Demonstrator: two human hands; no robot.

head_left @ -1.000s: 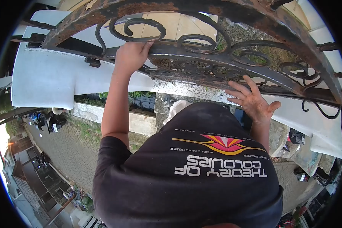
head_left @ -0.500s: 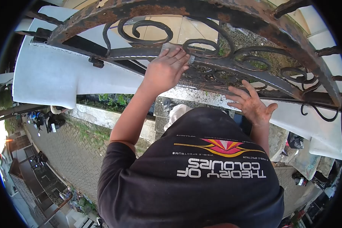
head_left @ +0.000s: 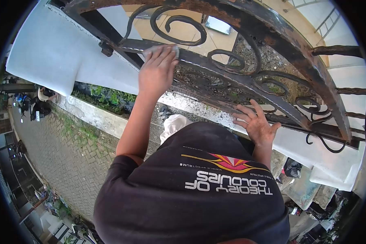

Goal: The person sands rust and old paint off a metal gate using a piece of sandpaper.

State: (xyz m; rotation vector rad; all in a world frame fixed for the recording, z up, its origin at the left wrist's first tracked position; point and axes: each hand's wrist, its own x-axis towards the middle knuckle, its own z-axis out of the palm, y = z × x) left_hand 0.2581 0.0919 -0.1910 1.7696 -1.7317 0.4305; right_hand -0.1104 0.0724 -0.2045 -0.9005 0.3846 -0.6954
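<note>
One sheet | left hand clasped it against rail beneath, apparently for pressure | right hand hung released, rightward

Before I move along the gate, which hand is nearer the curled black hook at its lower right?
Right. The right hand, palm up with fingers spread, is left of the hook. The left hand is farther up and left, pressing a grey pad to the rail.
</note>
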